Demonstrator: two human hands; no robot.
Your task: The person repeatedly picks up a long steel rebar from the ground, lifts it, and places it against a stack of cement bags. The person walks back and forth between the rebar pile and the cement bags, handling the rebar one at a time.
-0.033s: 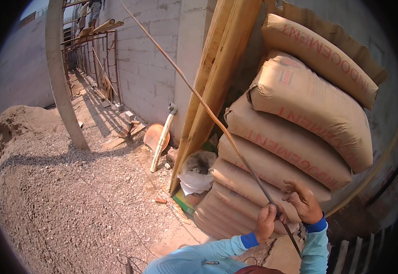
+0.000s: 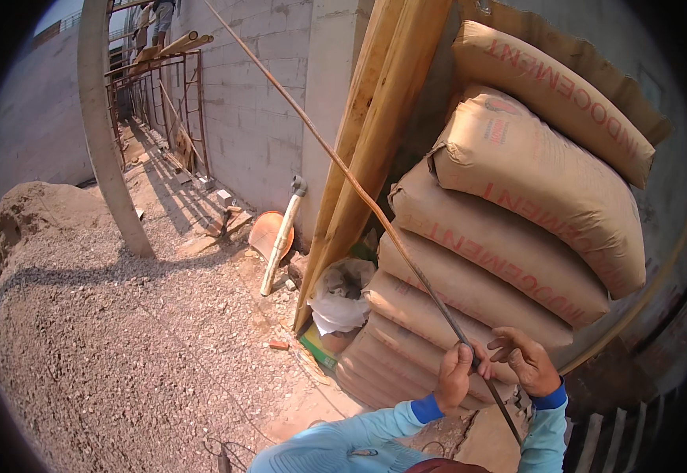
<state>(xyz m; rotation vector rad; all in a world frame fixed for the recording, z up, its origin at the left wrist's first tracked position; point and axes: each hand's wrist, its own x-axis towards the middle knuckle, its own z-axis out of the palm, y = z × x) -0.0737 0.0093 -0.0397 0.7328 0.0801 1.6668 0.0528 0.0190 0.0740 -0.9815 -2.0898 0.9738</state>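
Pinching a long thin rod (image 2: 376, 209) between thumb and fingers of the left hand (image 2: 454, 380); holding the right hand (image 2: 531, 364) just beyond, fingers apart and half curled, unable to tell whether touching the rod. Slanting, in the rod's case, from the top edge at left down between the hands, crossing in view the timber planks (image 2: 403, 87) and stacked brown sacks (image 2: 509, 236), reaching low beside the right sleeve (image 2: 544, 426). Opening out at left over gravel (image 2: 122, 355); bounded centrally by the planks' long edges; crowded at right by bulging sack edges near the hands. Rising at far left to a sandy mound (image 2: 52, 209); continuing rightward past scaffolding (image 2: 201, 102) and a grey block wall (image 2: 249, 118), then past an orange disc (image 2: 263, 230) behind a pale pipe (image 2: 282, 240), to a white bag (image 2: 339, 310) beside the sacks.
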